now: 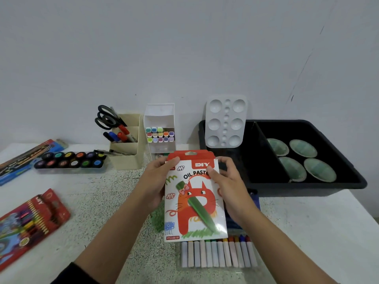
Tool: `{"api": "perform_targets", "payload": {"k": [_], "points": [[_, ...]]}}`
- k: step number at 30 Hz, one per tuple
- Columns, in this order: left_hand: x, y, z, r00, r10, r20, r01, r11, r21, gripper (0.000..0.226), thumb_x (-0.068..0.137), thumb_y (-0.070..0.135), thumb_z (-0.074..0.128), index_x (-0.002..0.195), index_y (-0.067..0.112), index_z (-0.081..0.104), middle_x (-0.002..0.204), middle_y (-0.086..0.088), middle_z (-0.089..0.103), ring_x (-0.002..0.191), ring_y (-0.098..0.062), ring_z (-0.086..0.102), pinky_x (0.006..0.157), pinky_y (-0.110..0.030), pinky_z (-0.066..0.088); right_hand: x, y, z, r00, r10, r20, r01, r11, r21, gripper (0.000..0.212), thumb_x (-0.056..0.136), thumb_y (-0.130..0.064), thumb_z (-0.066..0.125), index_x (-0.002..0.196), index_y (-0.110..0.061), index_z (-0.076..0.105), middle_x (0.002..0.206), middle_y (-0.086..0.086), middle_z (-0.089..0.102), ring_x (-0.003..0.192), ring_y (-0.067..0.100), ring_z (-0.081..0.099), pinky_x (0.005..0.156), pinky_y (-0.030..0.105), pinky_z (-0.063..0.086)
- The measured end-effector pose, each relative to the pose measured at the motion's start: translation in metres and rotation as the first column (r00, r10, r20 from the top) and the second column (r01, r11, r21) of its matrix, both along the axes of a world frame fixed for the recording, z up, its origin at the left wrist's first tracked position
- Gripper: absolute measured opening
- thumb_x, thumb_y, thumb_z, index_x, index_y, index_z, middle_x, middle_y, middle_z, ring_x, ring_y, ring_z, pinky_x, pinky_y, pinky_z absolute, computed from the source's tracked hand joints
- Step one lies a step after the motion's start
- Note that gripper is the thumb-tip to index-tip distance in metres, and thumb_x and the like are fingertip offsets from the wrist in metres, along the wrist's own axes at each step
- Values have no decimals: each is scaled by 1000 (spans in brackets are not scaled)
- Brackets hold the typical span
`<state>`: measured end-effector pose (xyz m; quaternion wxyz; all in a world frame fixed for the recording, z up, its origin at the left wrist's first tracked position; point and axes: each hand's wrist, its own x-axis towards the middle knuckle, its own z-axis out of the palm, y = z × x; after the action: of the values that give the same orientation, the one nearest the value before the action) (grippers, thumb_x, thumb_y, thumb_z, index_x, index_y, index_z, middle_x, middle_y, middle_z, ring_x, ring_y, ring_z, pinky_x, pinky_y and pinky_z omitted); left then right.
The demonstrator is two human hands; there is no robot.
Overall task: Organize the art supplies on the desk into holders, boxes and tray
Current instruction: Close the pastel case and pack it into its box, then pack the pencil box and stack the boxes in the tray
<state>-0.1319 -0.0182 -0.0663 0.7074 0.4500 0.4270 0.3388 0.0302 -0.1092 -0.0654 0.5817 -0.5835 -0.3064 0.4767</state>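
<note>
While hands grip pastel box, fingers curled

You held an oil pastel box, and its front carried the only print that could be read. On the red band along the top of the box, white capitals spelled "DIY"; a small tag just left of those letters was too tiny to make out. Under that band, black capitals read "OIL PASTE", and the thumb of your right hand covered the end of the word. In the lower left corner of the box, a small red label showed a code that looked like "PT11101-18", though its digits were barely legible. Well left of the box, the red coloured pencil pack and the blue brush pack bore lettering too blurred to read.
</note>
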Motion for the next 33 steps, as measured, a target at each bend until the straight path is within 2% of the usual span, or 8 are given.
{"api": "perform_targets", "payload": {"k": [4,7,8,12,17,20,27,33], "points": [[-16,1,-7,999,28,-23,-28,1000,2,27,96,21,64,119,7,64,101,-22,75,80,-35,72,70,-47,61,-11,1,-2,999,41,35,-40,999,-32,17,100,-23,58,115,-19,50,104,8,73,82,22,76,67,37,63],[-28,2,-11,997,48,-56,-47,999,28,19,97,19,64,114,10,64,98,-21,75,76,-33,73,65,-44,61,-17,6,-9,983,63,174,-57,998,-42,15,102,-25,57,112,-16,52,102,7,73,84,24,76,78,54,60],[-33,3,-13,996,57,-73,-54,998,43,17,97,19,63,112,12,64,98,-20,75,76,-34,73,65,-45,61,-20,7,-11,967,84,240,-76,996,-45,14,102,-25,56,113,-17,52,102,7,73,85,22,75,79,54,60],[-58,4,-22,986,60,-153,-54,998,40,19,98,21,63,115,13,63,102,-20,75,83,-37,74,70,-49,62,-36,15,-19,860,256,441,-237,967,-99,24,104,-24,52,128,-24,50,108,-5,69,87,7,73,70,26,62],[-82,6,-32,953,81,-293,-66,996,61,18,100,25,59,112,11,61,93,-16,76,79,-39,74,67,-50,63,-57,29,-29,788,323,524,-268,947,-180,14,104,-22,53,117,-20,49,100,-3,65,83,8,69,63,23,60],[-96,8,-38,930,112,-351,-91,993,77,17,101,27,58,111,13,61,90,-15,76,77,-39,75,66,-49,63,-70,36,-39,788,322,525,-278,947,-163,20,103,-21,54,123,-18,52,101,-1,65,77,3,65,56,15,54],[-130,10,-70,793,213,-570,-125,974,191,14,105,32,47,113,25,56,84,-6,76,68,-21,75,62,-37,60,-95,42,-72,752,453,479,-406,891,-205,45,94,-4,66,134,-22,56,104,-8,65,102,10,66,86,26,58],[-155,23,-87,657,307,-689,-11,917,399,26,108,28,41,130,23,53,112,-1,67,100,-19,66,90,-42,55,-89,40,-79,689,352,634,-363,924,-118,31,93,-3,66,110,-28,65,98,-6,67,93,6,65,85,20,55]]}}
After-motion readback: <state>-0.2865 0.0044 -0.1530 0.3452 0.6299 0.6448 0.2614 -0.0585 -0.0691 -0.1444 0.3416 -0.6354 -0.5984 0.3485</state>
